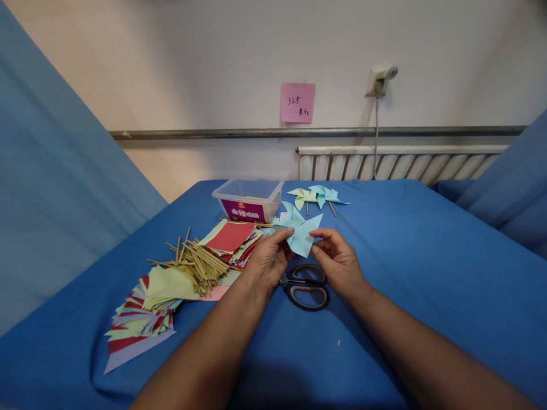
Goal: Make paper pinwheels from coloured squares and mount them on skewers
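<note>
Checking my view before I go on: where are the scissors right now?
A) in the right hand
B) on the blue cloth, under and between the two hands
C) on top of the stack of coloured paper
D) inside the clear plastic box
B: the scissors lie flat on the blue cloth, below the left hand and right hand, which both pinch the light blue paper pinwheel.
</note>
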A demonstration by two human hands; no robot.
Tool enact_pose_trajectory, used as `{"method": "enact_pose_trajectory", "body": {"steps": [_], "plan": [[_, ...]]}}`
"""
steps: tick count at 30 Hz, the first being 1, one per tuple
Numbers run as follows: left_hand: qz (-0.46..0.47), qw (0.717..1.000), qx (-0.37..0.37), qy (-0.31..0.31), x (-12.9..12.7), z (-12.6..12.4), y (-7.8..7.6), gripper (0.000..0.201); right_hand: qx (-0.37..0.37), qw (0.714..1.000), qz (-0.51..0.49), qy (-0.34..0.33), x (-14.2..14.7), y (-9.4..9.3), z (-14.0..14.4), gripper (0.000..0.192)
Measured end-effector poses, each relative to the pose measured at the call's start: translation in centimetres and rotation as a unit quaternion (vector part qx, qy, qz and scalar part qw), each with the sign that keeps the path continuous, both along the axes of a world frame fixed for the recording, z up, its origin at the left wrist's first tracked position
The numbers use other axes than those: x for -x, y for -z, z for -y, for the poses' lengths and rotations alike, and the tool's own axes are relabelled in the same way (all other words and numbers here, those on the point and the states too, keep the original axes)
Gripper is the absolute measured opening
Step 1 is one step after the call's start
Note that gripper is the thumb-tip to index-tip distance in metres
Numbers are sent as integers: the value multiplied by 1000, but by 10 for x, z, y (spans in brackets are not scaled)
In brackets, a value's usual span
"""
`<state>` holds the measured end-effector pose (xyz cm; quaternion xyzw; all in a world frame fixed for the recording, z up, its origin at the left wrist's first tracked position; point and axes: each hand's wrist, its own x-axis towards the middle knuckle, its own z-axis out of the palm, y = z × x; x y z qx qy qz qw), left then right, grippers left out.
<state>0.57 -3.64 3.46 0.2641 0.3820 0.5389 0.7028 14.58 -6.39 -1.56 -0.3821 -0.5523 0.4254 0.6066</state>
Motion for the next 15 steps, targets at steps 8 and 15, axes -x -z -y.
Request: {"method": "enact_pose_trajectory", "body": {"steps": [8, 15], "plan": [[2, 999, 13, 42, -1, 3, 2, 20, -48, 999, 19, -6, -4, -12, 4, 12], [-15, 998, -4, 53, -6, 9, 3, 23, 35, 999, -32, 14, -2, -21, 4, 23]]}}
